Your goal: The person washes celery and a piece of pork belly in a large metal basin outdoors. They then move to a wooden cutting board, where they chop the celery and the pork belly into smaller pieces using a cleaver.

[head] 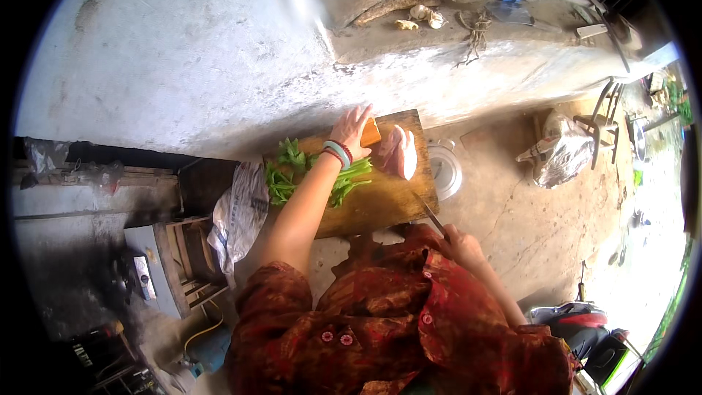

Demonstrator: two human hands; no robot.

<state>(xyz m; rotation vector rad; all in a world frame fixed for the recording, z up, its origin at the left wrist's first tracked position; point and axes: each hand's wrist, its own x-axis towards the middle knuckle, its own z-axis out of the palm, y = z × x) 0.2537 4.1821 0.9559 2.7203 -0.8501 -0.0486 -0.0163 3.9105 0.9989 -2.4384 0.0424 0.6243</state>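
A worn wooden cutting board (378,208) lies before me. Over its far part my left hand (350,130) is spread with the fingers apart, beside an orange block-shaped piece (371,133); whether it touches that piece is hard to tell. Leafy green stalks, celery-like (351,175), lie beneath and beside my left wrist, partly covered by the forearm. To the right of the orange piece rests a slab of raw meat (399,153) with a pale fatty side. My right hand (463,247) grips a knife (429,211) by its handle, the blade pointing at the board's near right corner.
A whitewashed wall (219,77) rises behind the board, with garlic bulbs (428,15) on a ledge. Right of the board stands a round lidded pot (445,170). Farther right are a plastic bag (565,148) and a chair (600,120). A white sack (241,219) hangs at left.
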